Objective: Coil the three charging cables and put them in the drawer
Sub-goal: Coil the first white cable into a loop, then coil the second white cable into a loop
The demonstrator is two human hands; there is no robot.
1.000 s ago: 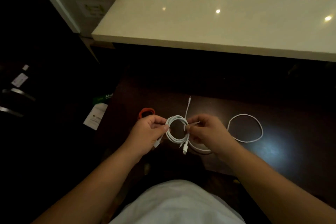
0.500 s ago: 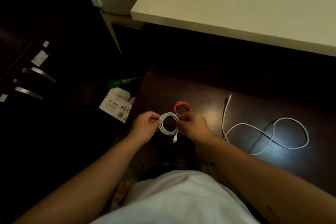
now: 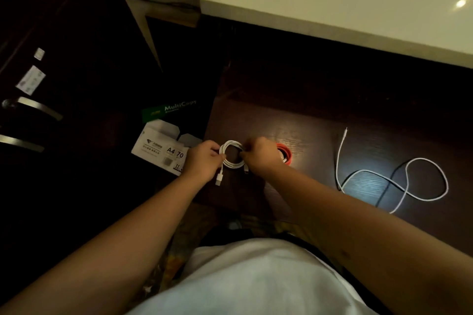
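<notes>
Three cables on view, each in a different state. White coil pinched between both hands above the near left corner of the dark table. Left hand curled closed on the coil's left side, fingers wrapped round the loops, one plug dangling below the knuckles. Right hand closed on the coil's right side, fingertips nipping the strands, a second small plug hanging just beneath (hard to make out its type). Red cable, already wound into a ring, lying flat on the table just behind the right hand and partly hidden by it. Loose white cable well apart to the right, sprawled in an open figure-of-eight on the tabletop, one end pointing away toward the far edge, uncoiled. Pale stone counter above and beyond the table, ceiling lights mirrored in it. Down on the floor to the left, a paper box marked A4 70, with a dark carton lettered MultiCopy behind it. Farther left, in deep shadow, two metal handles on a dark cabinet front (drawer or door, cannot tell which), with small white labels above. White shirt filling the bottom of the view, both bare forearms reaching forward.
</notes>
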